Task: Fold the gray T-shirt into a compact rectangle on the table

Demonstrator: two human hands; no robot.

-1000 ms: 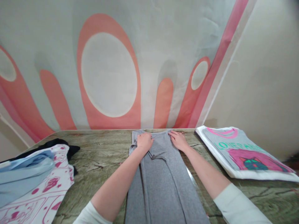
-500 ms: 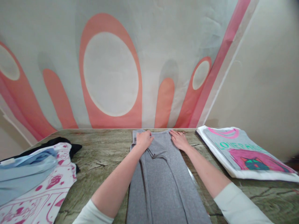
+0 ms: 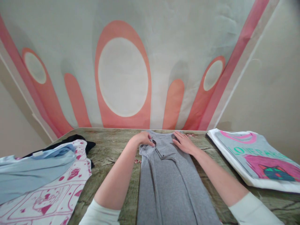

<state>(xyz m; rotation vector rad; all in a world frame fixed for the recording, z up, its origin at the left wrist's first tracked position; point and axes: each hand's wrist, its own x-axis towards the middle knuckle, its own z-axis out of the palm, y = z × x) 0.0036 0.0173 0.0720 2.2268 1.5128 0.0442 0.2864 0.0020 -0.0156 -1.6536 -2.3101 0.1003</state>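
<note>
A grey shirt (image 3: 172,184) lies lengthwise on the table before me, its neckline at the far end and its sides folded inward into a narrow strip. Small dark gaps and creases show in the cloth just below the collar. At the far left corner of the shirt, my left hand (image 3: 142,139) has its fingers curled over and pinching the cloth. My right hand (image 3: 184,143) rests flat on the far right corner, fingers stretched out beside the neckline.
To the left lies a loose pile with a light blue garment (image 3: 35,168), a white garment with magenta prints (image 3: 58,200) and a black one (image 3: 77,137). On the right sits a folded stack topped by a grey printed shirt (image 3: 260,153). A patterned wall (image 3: 159,47) rises behind the wooden table (image 3: 110,142).
My left hand has slid left off the shirt's top to its corner, fingers now curled. My right hand stays flat at the far right corner. The view has shifted slightly left.
</note>
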